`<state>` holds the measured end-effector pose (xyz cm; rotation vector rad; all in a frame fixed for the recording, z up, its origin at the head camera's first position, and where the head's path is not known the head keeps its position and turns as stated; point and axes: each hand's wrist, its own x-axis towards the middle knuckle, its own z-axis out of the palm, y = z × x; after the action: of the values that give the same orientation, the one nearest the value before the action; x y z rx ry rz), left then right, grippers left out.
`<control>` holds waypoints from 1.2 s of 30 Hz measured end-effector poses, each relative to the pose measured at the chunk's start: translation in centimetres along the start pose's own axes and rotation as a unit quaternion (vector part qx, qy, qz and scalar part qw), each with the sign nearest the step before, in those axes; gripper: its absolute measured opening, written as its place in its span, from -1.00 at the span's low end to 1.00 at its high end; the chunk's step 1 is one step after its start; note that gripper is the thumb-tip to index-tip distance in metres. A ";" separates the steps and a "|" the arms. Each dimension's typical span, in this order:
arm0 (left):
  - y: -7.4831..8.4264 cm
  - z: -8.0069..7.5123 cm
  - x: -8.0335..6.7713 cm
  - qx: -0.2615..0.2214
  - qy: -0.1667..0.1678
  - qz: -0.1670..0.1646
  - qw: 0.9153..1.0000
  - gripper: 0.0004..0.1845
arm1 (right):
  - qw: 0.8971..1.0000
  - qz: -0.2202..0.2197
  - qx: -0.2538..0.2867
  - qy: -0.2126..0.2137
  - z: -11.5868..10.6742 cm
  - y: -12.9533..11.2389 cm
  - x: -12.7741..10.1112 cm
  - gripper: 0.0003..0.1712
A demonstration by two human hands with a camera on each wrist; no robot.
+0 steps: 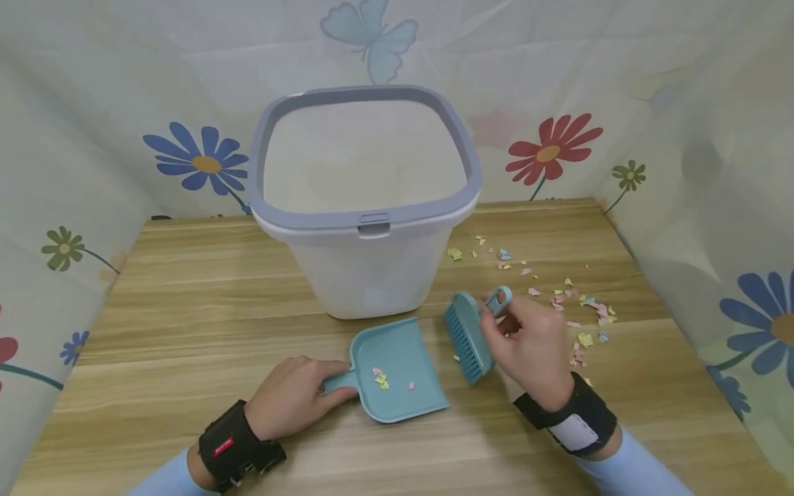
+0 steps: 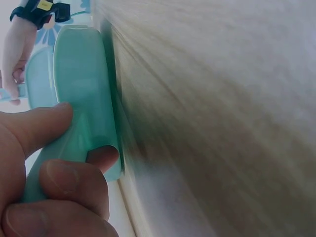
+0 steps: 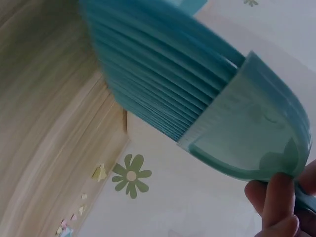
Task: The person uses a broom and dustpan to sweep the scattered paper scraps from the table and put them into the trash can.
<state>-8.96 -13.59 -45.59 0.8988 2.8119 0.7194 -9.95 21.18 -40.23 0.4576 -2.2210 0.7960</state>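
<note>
Left hand [image 1: 304, 396] wrapped round the handle of the pale-blue plastic dustpan [image 1: 393, 348], thumb on top and fingers curled, a grip that probably steadies it on the wooden worktop [image 1: 186, 275]. Its straight lip faces right, presumably so nothing blocks the way in; a few pink and yellow scraps [image 1: 382, 381] lie inside. And over there, the right hand [image 1: 527, 344] pinches the handle of the teal bristled brush [image 1: 471, 337], just beside that lip, bristles turned panward, likely for a direct stroke. More torn pastel paper bits [image 1: 600, 310] scatter beyond the hand. Behind the pan, the white, grey-rimmed plastic bin [image 1: 372, 272] stands upright, mouth uncovered, perhaps for easy reach.
</note>
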 end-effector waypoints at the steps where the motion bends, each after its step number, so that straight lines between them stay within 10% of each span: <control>1: 0.0 0.0 0.0 0.001 0.001 0.001 1.000 -0.56 | 1.000 0.002 -0.002 -0.003 -0.1 0.1 -0.1 -0.89; 16: 0.7 0.3 -0.2 -0.101 -0.050 0.071 0.991 -0.61 | 0.998 0.051 0.031 0.024 0.3 0.2 -0.1 -0.92; 36: -0.5 -0.3 0.2 -0.020 -0.001 0.025 0.999 -0.65 | 0.993 -0.053 -0.105 0.026 -5.3 2.7 -0.9 -0.84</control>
<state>-9.42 -13.94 -45.56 0.9660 2.7709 0.7776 -8.11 26.77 -39.07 0.4428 -2.1832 0.5050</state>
